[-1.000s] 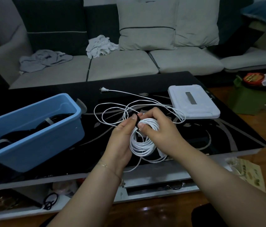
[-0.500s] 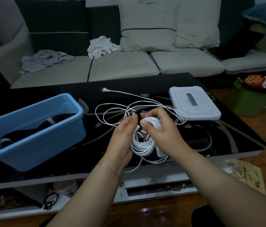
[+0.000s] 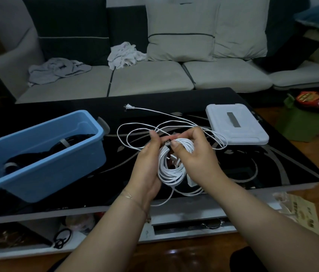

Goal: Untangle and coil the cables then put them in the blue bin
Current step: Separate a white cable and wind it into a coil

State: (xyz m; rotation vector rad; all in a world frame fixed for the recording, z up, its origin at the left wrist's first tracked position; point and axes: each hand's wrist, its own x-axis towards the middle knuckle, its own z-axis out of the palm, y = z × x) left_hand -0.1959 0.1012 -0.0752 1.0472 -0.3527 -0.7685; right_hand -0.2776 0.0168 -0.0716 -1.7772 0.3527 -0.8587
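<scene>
Table unchanged, hands [image 3: 150, 163] keep coil [image 3: 171, 169] gripped

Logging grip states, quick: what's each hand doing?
Left hand: holds the white cable coil.
Right hand: pinches the dark strap on it.

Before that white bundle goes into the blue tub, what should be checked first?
1. White coiled cable gripped by the left hand and the right hand: ok.
2. Small dark tie at the coil's top fastened: cannot tell.
3. All white cable coiled: not ok; thin loose white cable and its plug lie spread on the black glass table.
4. Blue plastic bin has room: ok; black cables cover only its bottom.
5. Way to the bin unobstructed: ok.
</scene>
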